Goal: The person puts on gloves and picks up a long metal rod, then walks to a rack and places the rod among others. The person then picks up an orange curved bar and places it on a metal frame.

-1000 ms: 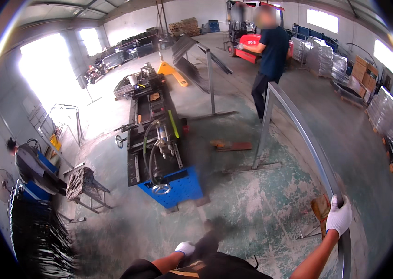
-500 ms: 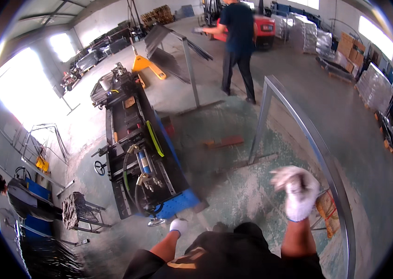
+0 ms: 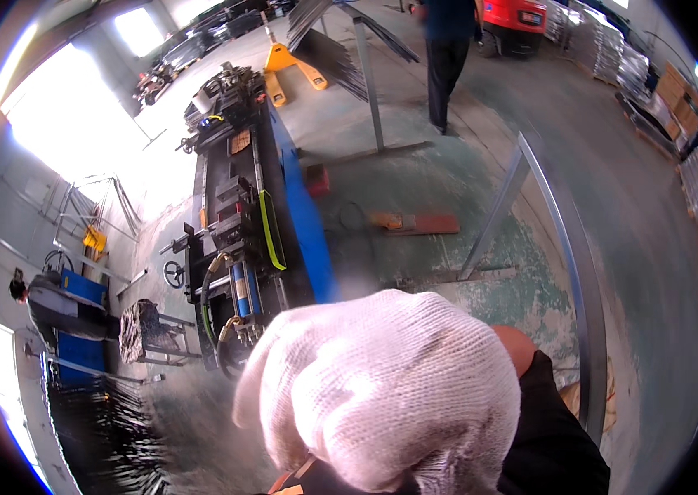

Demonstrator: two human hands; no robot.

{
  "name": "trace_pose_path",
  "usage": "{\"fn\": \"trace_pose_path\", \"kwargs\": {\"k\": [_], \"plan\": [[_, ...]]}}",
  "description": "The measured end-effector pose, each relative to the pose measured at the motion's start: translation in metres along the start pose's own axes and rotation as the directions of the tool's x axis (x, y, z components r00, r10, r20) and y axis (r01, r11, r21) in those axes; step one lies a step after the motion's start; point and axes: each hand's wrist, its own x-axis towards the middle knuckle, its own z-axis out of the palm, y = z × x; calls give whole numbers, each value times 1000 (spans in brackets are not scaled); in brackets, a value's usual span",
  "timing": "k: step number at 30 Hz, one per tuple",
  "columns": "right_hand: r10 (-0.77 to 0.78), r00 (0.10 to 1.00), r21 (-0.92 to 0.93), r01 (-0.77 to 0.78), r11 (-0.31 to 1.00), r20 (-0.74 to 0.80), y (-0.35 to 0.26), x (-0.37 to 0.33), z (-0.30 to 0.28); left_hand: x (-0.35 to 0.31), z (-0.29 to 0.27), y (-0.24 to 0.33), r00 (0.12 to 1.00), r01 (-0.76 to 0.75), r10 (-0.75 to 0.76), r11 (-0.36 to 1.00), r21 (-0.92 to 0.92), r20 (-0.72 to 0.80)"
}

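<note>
My right hand (image 3: 390, 388), in a white knit glove, is raised very close to the view and fills its lower middle. Its fingers are bent and closed; the tips are hidden, so whatever they may hold cannot be made out. The black right sleeve (image 3: 559, 433) and a patch of bare arm show behind the glove. My left hand is out of sight. Beyond the glove stands a long machine bench (image 3: 304, 223) with a blue side, carrying a blue cylinder (image 3: 243, 289), hoses and a yellow-green strip (image 3: 271, 231).
A grey metal frame (image 3: 572, 239) stands at right. A red-brown plate (image 3: 431, 224) lies on the floor. Further off are a yellow pallet jack (image 3: 281, 58), a person in dark clothes (image 3: 448, 62) and a red vehicle (image 3: 514, 18). Another person (image 3: 64, 305) bends at far left.
My right hand has come up and inward from beside the grey frame, its spread fingers now bent. My left hand has gone from sight. The view has tilted downward, and the standing person has turned.
</note>
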Motion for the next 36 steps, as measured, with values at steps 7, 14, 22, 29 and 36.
{"fn": "trace_pose_path", "kwargs": {"k": [7,14,22,29,36], "plan": [[487,873,-240,-478,845,-24,23,-24,-67,-36,39,26,991,109,-125,965,-238,-54],[857,420,-385,-875,294,-300,77,-80,-92,-56,47,75,981,81,-129,952,-296,-146],[766,15,-526,-736,-426,-643,97,-232,-219,-48,95,-13,967,220,-251,909,-354,-43],[252,21,-176,-773,-610,-968,-10,-397,-425,-38,78,9,985,170,-171,985,-31,-5],[77,-209,150,-872,-466,-975,-7,-386,-530,26,8,238,1000,9,-11,996,-87,-28]]}}
